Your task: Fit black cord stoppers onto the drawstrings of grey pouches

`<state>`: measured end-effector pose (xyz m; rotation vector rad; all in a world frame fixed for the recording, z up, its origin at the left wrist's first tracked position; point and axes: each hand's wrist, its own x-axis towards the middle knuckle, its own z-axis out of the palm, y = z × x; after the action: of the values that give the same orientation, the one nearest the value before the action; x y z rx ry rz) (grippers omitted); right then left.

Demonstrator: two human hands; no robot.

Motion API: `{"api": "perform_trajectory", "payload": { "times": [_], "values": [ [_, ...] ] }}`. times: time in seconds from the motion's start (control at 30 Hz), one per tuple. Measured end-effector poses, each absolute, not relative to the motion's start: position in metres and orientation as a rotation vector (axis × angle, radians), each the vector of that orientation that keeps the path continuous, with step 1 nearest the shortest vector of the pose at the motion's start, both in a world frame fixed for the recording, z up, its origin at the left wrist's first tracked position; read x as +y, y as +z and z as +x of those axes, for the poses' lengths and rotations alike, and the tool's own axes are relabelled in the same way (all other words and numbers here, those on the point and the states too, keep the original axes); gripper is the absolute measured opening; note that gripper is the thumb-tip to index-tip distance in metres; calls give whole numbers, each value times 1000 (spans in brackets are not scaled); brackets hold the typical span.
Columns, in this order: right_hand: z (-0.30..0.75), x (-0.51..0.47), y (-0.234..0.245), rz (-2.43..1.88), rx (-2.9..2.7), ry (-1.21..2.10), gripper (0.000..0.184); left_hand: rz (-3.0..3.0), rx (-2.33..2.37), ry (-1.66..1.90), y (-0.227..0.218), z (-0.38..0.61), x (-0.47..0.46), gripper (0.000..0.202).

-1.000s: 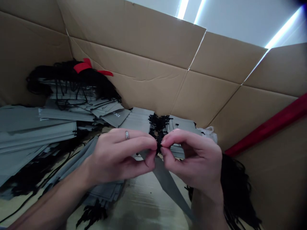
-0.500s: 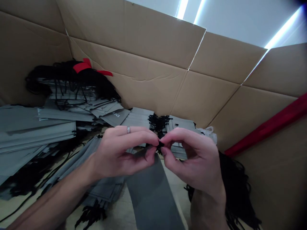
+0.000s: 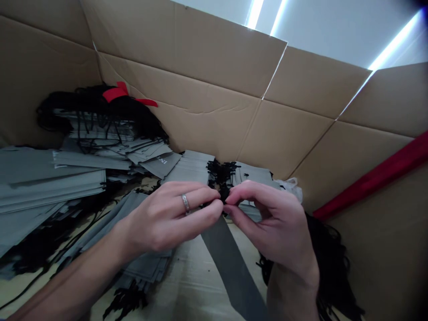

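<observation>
A grey drawstring pouch (image 3: pixel 230 263) hangs, turned partly edge-on, below my two hands. My left hand (image 3: pixel 177 214), with a ring on one finger, is closed at the pouch's top edge; its thumb is hidden behind the fingers. Close against it, my right hand (image 3: pixel 267 218) pinches thumb and forefinger together at the pouch's black cord. The exact grip on the cord is too small and dark to make out. Just behind the fingertips lie two rows of stacked grey pouches, a left one (image 3: pixel 194 165) and a right one (image 3: pixel 256 174), their black cord ends meeting between them.
Cardboard walls (image 3: pixel 207 98) enclose the back and sides. At left lie more grey pouches (image 3: pixel 60 187) and a black-corded bundle (image 3: pixel 90 111) with a red strip (image 3: pixel 115 92). Black cords (image 3: pixel 331 263) heap at right, under a dark red band (image 3: pixel 371 178). Clear plastic (image 3: pixel 294 187) lies behind.
The hanging pouch has turned to show a narrower side and swung slightly right. My left hand has rolled over, its fingers now covering the thumb. My right hand keeps its pinch.
</observation>
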<state>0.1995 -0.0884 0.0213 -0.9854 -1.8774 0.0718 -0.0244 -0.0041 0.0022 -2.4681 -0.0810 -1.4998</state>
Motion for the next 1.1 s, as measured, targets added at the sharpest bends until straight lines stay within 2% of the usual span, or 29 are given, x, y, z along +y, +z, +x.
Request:
{"api": "perform_trajectory", "payload": {
  "times": [0.27, 0.4, 0.5, 0.7, 0.97, 1.1],
  "values": [
    [195, -91, 17, -810, -1775, 219, 20, -2693, -63, -1997, 5, -11, -6, 17],
    [195, -90, 17, -774, -1754, 184, 26, -2831, -22, -2120, 3, -6, -5, 20],
    [195, -89, 18, -746, -1763, 116, 30, -2772, -35, -2104, 3, -7, -6, 17],
    [193, -88, 19, -738, -1790, 68, 31, -2508, -123, -1823, 0, -15, -11, 14],
    [191, -87, 18, -683, -1758, 111, 30, -2745, -89, -2043, 4, -11, -13, 16],
    [192, -92, 17, -801, -1692, 190, 27, -2746, -74, -1945, 7, -10, -9, 17]
  ]
}}
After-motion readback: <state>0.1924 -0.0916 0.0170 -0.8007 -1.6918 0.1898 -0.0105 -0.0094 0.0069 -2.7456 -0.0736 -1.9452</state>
